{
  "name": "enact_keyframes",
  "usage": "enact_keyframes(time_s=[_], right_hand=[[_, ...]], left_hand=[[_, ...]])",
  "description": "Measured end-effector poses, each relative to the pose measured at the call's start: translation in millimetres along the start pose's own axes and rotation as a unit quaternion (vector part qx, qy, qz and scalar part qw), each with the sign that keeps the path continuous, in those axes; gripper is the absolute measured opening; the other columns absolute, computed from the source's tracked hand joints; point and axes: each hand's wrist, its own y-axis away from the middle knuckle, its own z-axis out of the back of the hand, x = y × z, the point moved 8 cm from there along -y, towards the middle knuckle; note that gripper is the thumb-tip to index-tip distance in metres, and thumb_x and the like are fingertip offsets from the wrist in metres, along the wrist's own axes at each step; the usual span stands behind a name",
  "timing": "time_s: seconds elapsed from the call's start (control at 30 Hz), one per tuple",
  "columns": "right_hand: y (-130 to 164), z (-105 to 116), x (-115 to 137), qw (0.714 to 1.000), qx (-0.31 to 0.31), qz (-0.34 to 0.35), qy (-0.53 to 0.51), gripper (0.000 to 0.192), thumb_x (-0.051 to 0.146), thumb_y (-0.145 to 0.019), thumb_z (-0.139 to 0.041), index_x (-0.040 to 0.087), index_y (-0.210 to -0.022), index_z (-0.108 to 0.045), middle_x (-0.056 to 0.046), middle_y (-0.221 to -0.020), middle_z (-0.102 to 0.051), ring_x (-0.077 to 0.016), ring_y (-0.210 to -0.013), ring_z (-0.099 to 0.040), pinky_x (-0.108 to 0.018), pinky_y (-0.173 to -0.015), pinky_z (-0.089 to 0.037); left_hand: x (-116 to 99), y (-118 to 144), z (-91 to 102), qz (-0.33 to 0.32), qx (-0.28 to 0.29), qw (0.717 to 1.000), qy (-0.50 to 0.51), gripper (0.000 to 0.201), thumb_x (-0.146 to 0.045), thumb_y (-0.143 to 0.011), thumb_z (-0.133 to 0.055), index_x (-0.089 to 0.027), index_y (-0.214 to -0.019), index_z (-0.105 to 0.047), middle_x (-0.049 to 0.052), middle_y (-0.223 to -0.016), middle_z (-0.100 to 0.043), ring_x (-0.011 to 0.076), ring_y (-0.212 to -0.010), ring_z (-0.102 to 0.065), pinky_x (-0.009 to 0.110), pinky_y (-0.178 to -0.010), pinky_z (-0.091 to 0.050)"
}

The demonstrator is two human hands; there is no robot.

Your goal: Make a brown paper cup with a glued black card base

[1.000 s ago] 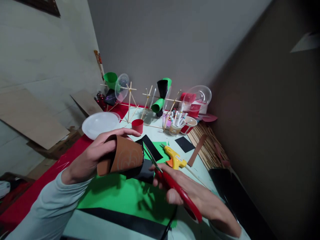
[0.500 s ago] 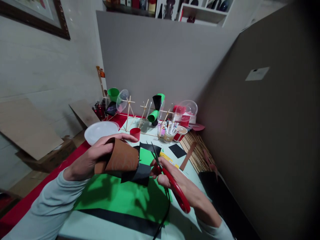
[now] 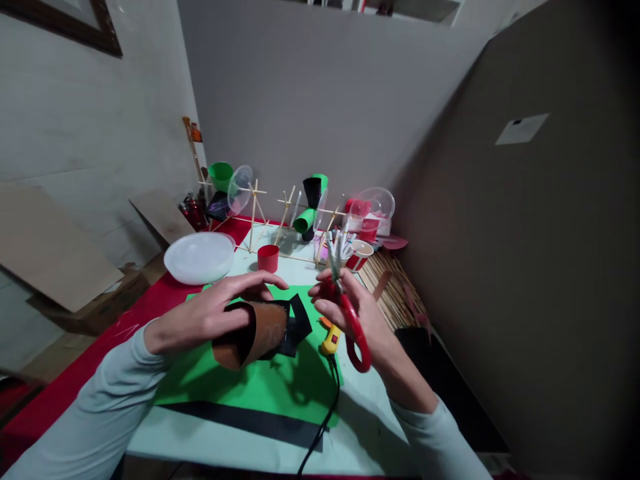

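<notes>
My left hand (image 3: 213, 312) is closed on a brown foam-like cup (image 3: 265, 333), fingers inside its near opening. The cup lies tilted on its side, with faint swirls drawn on its wall. Cut black pieces (image 3: 298, 323) stick out at its right end. In my right hand (image 3: 350, 300) is a pair of scissors (image 3: 356, 337) with red handles, blades pointing up and away from me. The blades are apart from the cup. Under both hands spreads a green sheet (image 3: 200, 387). A yellow glue gun (image 3: 331, 340) lies by my right wrist, partly hidden.
Stick frames (image 3: 255, 207) with green and black cones stand at the back. A red ring (image 3: 268, 259), a white bowl (image 3: 200, 259) and a striped cup (image 3: 361, 252) sit nearer. The glue gun's cord (image 3: 323, 427) crosses the front edge. Bundled sticks (image 3: 395, 287) lie right.
The brown cup has come lower and turned, so its near opening shows more. My right hand has moved up and slightly right with the scissors, uncovering the glue gun. The view has tilted down.
</notes>
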Motion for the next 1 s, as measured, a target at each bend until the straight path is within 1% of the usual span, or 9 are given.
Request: enact_keyframes(time_s=[0.13,0.27,0.4,0.5,0.57,0.67,0.8,0.87,1.0], right_hand=[[-7,-16,-2,0.999,0.027,-0.015,-0.017,0.048,0.034,-0.069,-0.088,0.023,-0.1,-0.053,0.002,-0.089,-0.062,-0.0157,-0.082,-0.058,-0.029,-0.075,-0.047],[-9,-16,-11,0.999,0.013,-0.029,-0.041,0.045,0.033,-0.068,-0.086,0.023,-0.095,-0.052,0.007,-0.077,-0.053,-0.012,-0.069,-0.049,-0.025,-0.063,-0.04],[-12,-6,-20,0.997,-0.023,-0.037,-0.066,0.046,0.031,-0.065,-0.086,0.023,-0.096,-0.052,0.007,-0.075,-0.055,-0.0115,-0.066,-0.048,-0.024,-0.061,-0.039],[-16,3,-29,0.992,-0.079,-0.034,-0.089,0.044,0.032,-0.066,-0.084,0.023,-0.096,-0.052,0.007,-0.074,-0.055,-0.0114,-0.064,-0.048,-0.024,-0.06,-0.039],[-17,9,-38,0.986,-0.124,-0.028,-0.107,0.043,0.037,-0.068,-0.081,0.024,-0.097,-0.051,0.007,-0.073,-0.054,-0.0117,-0.064,-0.048,-0.024,-0.059,-0.039],[-18,15,-50,0.975,-0.178,-0.017,-0.13,0.043,0.042,-0.07,-0.078,0.025,-0.098,-0.05,0.006,-0.074,-0.054,-0.0119,-0.064,-0.047,-0.024,-0.06,-0.039],[-15,15,-56,0.969,-0.197,-0.014,-0.151,0.04,0.042,-0.073,-0.078,0.024,-0.099,-0.052,0.006,-0.077,-0.056,-0.0114,-0.065,-0.047,-0.023,-0.06,-0.04],[-15,13,-55,0.97,-0.188,-0.018,-0.155,0.039,0.04,-0.074,-0.079,0.024,-0.099,-0.054,0.005,-0.077,-0.057,-0.0117,-0.065,-0.048,-0.023,-0.058,-0.04],[-14,12,-49,0.98,-0.164,-0.025,-0.108,0.04,0.039,-0.074,-0.081,0.023,-0.099,-0.055,0.005,-0.076,-0.055,-0.0122,-0.066,-0.049,-0.024,-0.06,-0.042]], left_hand=[[9,-6,-19.4,-0.002,0.069,0.998,-0.003,0.051,-0.037,-0.081,-0.053,-0.024,-0.13,-0.056,0.008,-0.12,-0.068,0.0287,-0.113,-0.064,0.036,-0.096,-0.051],[18,-12,-25.1,0.005,0.068,0.998,0.007,0.051,-0.038,-0.084,-0.054,-0.023,-0.133,-0.052,0.009,-0.123,-0.065,0.0294,-0.117,-0.062,0.039,-0.1,-0.051],[24,-16,-32.0,0.011,0.065,0.996,0.068,0.06,-0.034,-0.085,-0.055,-0.026,-0.144,-0.045,0.009,-0.134,-0.063,0.0314,-0.127,-0.058,0.044,-0.11,-0.045],[33,-18,-36.2,0.057,0.012,0.987,0.149,0.074,-0.046,-0.084,-0.061,-0.027,-0.152,-0.037,0.011,-0.157,-0.047,0.0367,-0.147,-0.04,0.051,-0.121,-0.031],[41,-15,-39.5,0.119,-0.043,0.97,0.208,0.084,-0.051,-0.082,-0.064,-0.028,-0.156,-0.033,0.01,-0.16,-0.045,0.0391,-0.154,-0.028,0.053,-0.124,-0.026],[45,-9,-49.4,0.187,-0.089,0.921,0.329,0.08,-0.048,-0.087,-0.061,-0.034,-0.159,-0.03,0.005,-0.152,-0.057,0.0399,-0.15,-0.037,0.055,-0.124,-0.025],[36,-7,-55.7,0.184,-0.099,0.875,0.438,0.077,-0.043,-0.09,-0.063,-0.032,-0.159,-0.031,0.004,-0.138,-0.069,0.0374,-0.145,-0.046,0.057,-0.127,-0.012],[36,-6,-53.9,0.19,-0.111,0.867,0.446,0.078,-0.045,-0.087,-0.067,-0.032,-0.157,-0.036,0.004,-0.134,-0.071,0.0381,-0.144,-0.047,0.057,-0.127,-0.016],[43,0,-46.7,0.234,-0.161,0.847,0.448,0.07,-0.044,-0.081,-0.07,-0.031,-0.148,-0.053,0.002,-0.134,-0.071,0.0374,-0.141,-0.051,0.047,-0.118,-0.042]])
